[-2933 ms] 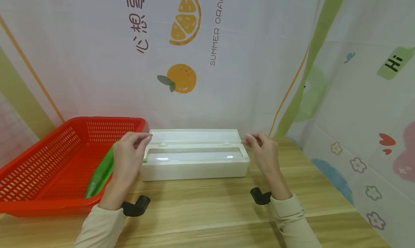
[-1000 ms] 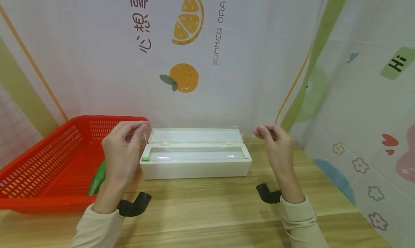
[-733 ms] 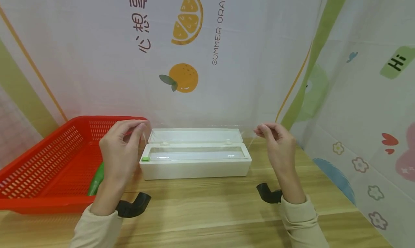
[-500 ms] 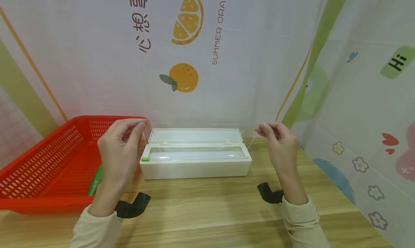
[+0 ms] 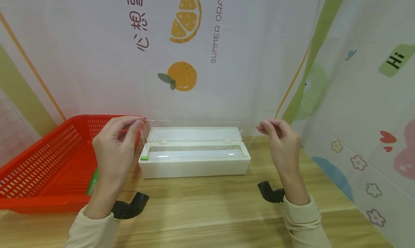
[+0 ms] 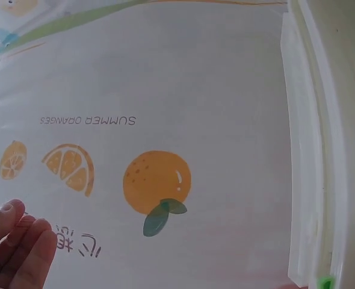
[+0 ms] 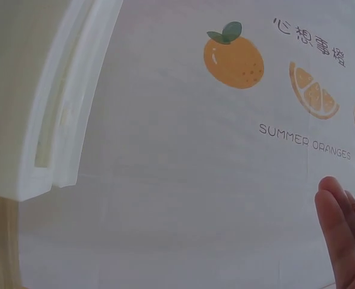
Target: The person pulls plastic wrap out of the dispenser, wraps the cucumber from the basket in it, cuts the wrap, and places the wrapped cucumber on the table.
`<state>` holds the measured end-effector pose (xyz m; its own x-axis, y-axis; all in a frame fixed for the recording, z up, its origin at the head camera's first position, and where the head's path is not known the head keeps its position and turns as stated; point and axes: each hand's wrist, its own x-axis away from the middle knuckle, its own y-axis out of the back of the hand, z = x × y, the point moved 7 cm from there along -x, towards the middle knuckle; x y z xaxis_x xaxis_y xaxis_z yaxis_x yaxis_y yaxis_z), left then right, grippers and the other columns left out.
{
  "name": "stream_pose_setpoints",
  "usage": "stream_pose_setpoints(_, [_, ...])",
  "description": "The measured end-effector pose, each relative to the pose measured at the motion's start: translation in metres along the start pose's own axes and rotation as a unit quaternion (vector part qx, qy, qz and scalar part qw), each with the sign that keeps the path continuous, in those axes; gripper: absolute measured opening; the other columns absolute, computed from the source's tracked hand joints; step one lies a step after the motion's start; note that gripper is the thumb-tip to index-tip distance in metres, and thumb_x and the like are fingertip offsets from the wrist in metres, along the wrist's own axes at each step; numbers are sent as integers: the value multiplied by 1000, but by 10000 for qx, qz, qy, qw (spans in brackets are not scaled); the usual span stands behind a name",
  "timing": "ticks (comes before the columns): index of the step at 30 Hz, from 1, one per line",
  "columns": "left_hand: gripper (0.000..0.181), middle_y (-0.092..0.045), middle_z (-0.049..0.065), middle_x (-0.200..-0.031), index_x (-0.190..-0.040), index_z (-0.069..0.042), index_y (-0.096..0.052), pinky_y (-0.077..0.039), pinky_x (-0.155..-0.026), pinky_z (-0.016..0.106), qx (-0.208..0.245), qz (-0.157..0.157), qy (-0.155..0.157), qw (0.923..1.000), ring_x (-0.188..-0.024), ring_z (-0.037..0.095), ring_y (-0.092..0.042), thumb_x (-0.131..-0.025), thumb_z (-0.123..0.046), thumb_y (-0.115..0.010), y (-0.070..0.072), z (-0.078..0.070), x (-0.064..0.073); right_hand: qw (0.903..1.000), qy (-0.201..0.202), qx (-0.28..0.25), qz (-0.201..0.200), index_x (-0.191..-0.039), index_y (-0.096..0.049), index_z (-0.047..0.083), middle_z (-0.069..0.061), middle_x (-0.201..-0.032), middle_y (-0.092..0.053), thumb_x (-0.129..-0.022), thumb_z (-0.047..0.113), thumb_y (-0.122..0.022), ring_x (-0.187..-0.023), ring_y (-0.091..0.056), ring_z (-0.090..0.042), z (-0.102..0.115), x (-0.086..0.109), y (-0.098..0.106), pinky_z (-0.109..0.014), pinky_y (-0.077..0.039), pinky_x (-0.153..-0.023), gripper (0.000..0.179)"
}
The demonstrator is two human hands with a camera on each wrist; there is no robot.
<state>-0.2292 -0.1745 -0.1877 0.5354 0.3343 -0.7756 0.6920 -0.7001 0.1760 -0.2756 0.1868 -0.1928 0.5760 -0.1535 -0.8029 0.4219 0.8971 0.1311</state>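
Note:
A white cling film dispenser (image 5: 194, 169) stands on the table with its lid (image 5: 194, 134) tipped back and a green slider (image 5: 144, 157) at its left end. Clear cling film (image 5: 197, 122) stretches up out of it, its front edge a thin shiny line above the lid. My left hand (image 5: 115, 147) pinches the film's left corner between thumb and fingers; my right hand (image 5: 285, 149) pinches the right corner. In the left wrist view, the left fingertips (image 6: 14, 208) meet. In the right wrist view, the right hand (image 7: 343, 235) is partly cut off.
Left of the dispenser is a red plastic basket (image 5: 48, 204) with a long green vegetable (image 5: 92, 182) inside, partly behind my left forearm. A printed white curtain (image 5: 227, 93) hangs close behind. The wooden table (image 5: 201, 212) extends in front.
Both hands have risen from beside the lid and spread apart, drawing the cling film up out of the dispenser. Its edge has risen slightly further in the last half second.

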Motion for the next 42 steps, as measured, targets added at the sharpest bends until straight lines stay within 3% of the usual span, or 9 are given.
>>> stream_pose_setpoints(21, [17,-67,6,-96,-100,-5,-71,-46,-78,7,498,199,-88,9985,-86,-3,-57,-88,-13,-64,-1,-17,5,9993,338,-3,-169,-90,-65,-8,-23,-82,-67,-88,6,-60,-73,-66,0,18,-1,6,-15,-52,-72,15])
stream_pose_setpoints(28, [15,-67,7,-92,-98,-3,-71,-46,-75,6,607,509,-529,9955,-81,-8,-57,-86,-8,-65,-7,-31,14,9995,308,-36,-81,-88,-66,-7,-8,-78,-70,-87,6,-62,-73,-66,-2,24,-1,10,-16,-52,-72,13])
stream_pose_setpoints(35, [14,-68,4,-87,-93,-5,-72,-45,-72,4,388,767,-939,9919,-78,-8,-56,-81,-1,-68,-3,-47,28,9979,389,345,384,-88,-65,-7,-18,-80,-69,-87,2,-61,-73,-65,2,37,3,15,-13,-51,-71,10])
stream_pose_setpoints(42, [17,-67,-3,-83,-90,-10,-72,-43,-69,2,28,1017,-1143,9882,-75,-2,-52,-77,1,-71,7,-57,40,9852,374,1221,1146,-84,-66,-1,-9,-74,-70,-86,3,-63,-68,-61,7,47,9,22,-9,-48,-64,6])
